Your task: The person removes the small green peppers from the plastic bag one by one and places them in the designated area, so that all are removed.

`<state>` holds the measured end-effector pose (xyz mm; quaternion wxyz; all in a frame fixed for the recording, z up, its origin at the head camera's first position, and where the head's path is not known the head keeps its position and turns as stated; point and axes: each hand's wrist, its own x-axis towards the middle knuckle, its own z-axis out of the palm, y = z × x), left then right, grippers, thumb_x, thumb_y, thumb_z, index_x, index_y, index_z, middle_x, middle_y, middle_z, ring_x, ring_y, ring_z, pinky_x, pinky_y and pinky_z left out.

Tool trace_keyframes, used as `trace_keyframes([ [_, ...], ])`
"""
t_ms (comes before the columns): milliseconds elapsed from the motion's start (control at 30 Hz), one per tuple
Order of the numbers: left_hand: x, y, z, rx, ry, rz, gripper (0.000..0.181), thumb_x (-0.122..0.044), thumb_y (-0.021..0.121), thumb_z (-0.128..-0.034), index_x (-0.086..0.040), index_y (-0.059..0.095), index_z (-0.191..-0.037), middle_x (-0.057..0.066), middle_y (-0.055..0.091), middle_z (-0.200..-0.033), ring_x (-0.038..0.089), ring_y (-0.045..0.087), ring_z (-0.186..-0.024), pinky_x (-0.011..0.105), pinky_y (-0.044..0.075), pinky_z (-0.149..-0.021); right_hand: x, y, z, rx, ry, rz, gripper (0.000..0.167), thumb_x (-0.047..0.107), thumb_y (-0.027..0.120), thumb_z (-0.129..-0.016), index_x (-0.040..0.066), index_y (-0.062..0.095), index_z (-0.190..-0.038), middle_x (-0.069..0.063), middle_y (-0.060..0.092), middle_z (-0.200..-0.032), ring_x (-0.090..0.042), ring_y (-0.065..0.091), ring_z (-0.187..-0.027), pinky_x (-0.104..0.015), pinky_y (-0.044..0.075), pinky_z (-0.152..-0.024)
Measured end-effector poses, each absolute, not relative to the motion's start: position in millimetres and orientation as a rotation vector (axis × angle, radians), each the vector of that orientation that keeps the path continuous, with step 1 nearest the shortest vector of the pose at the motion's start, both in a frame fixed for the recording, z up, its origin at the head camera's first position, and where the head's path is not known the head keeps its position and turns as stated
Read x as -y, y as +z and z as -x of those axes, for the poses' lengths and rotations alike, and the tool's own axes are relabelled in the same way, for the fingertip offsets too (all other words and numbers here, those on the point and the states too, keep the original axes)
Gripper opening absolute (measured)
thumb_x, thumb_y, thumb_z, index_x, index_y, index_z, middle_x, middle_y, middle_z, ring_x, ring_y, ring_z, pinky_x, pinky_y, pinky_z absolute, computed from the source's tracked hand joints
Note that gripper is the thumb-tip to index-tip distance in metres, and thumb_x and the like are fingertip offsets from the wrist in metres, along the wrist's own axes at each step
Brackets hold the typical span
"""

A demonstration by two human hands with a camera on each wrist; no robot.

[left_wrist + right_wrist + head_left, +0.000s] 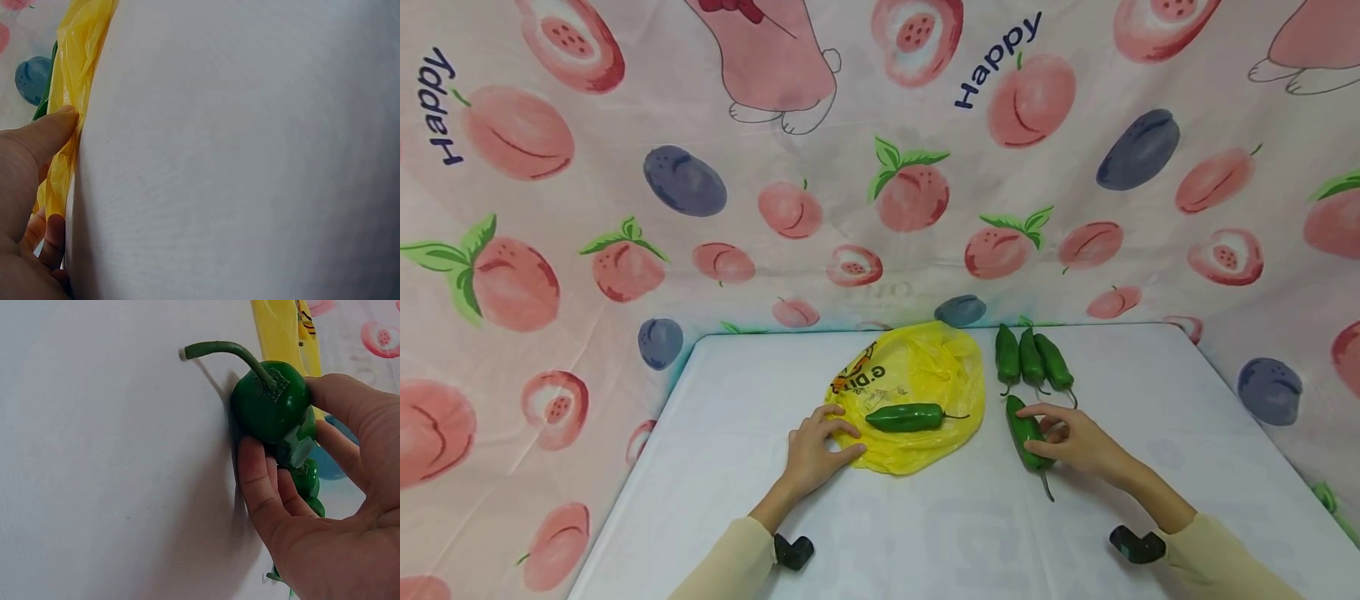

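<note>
A yellow plastic bag [940, 375] with dark print lies flat and crumpled at the middle of the table. One green chili pepper [904, 417] rests on top of it, stem to the right. My left hand [820, 446] pinches the bag's left edge; in the left wrist view the thumb presses the yellow plastic [81, 56]. To the right of the bag, my right hand [1078, 442] grips another green pepper [1021, 429] between thumb and fingers, its stem toward me. The right wrist view shows this pepper [269, 406] from its stem end.
Three more green peppers [1032, 358] lie side by side at the back, right of the bag, just beyond the held one. The white table [722, 400] ends against a fruit-printed cloth [820, 275]. A black wrist camera [1137, 544] sits by the right sleeve.
</note>
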<state>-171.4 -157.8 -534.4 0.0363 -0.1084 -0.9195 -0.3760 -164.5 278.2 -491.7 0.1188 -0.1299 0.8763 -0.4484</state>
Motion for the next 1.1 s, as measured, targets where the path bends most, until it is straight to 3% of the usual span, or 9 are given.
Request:
trace_keyframes([
  [433,157.0,-533.5,171.0,2.823,-1.158,0.338,0.015,-0.038,0.085,-0.0844,-0.028,0.077,-0.093,0.006,0.058,-0.137,0.033,0.052,-0.125,0.046,0.029,-0.086,-276.7,-492.7,165.8,-2.559,-1.314,0.338,0.051,0.022,0.081,-0.090,0.012,0.063,-0.136,-0.013,0.060,-0.108,-0.024,0.059,-0.085,-0.031,0.052,-0.068],
  [1100,158.0,-535.8,171.5,2.817,-1.165,0.338,0.014,-0.038,0.085,-0.0840,-0.030,0.077,-0.093,0.005,0.059,-0.137,0.033,0.052,-0.125,0.047,0.029,-0.087,-275.9,-487.4,165.6,-2.566,-1.249,0.351,0.050,0.026,0.079,-0.092,0.012,0.062,-0.137,-0.015,0.060,-0.113,-0.026,0.060,-0.090,-0.035,0.053,-0.069],
])
